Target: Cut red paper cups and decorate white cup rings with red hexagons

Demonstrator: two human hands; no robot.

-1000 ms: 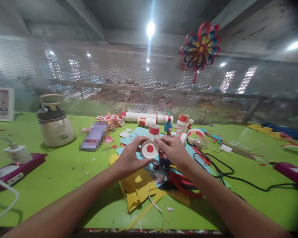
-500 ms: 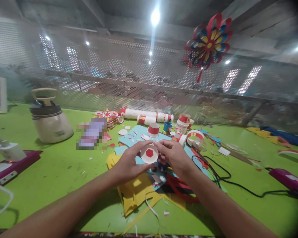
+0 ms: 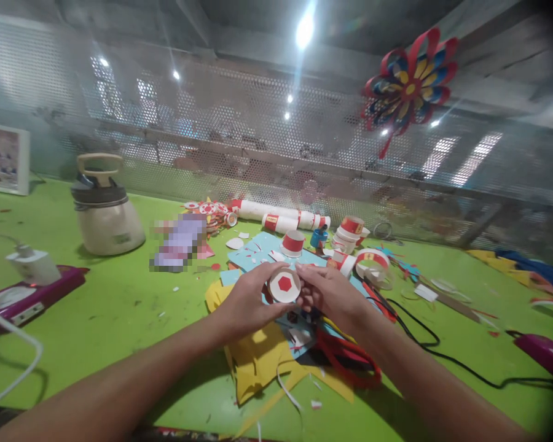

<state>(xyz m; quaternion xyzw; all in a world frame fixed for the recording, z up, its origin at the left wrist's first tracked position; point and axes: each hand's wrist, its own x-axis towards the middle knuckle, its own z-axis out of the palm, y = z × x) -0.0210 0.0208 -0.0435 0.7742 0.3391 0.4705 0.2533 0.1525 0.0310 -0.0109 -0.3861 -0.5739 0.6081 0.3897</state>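
A paper cup (image 3: 284, 285) is held between my hands, its white round base with a red hexagon facing me. My left hand (image 3: 249, 301) wraps it from the left, thumb below and fingers above. From the right, my right hand (image 3: 329, 291) pinches at the cup's edge with fingers bent; whether a small piece is between them is hidden. Beneath the hands lie light blue sheets (image 3: 251, 250) and crumpled yellow paper (image 3: 260, 362). Red-handled scissors (image 3: 350, 356) rest below my right hand. Just beyond stands another red-and-white cup (image 3: 293, 244).
Stacked cups (image 3: 349, 233), a cut cup ring (image 3: 372, 264) and a blue bottle (image 3: 319, 237) stand behind. Long white paper tubes (image 3: 276, 212) lie further back. A phone (image 3: 179, 242) and a large flask (image 3: 108, 215) are left. A black cable (image 3: 465, 371) crosses right toward a purple power strip (image 3: 541, 355).
The view has shifted, so everything appears slightly further right. Both hands keep the cup between them; the right fingers have moved slightly at its edge.
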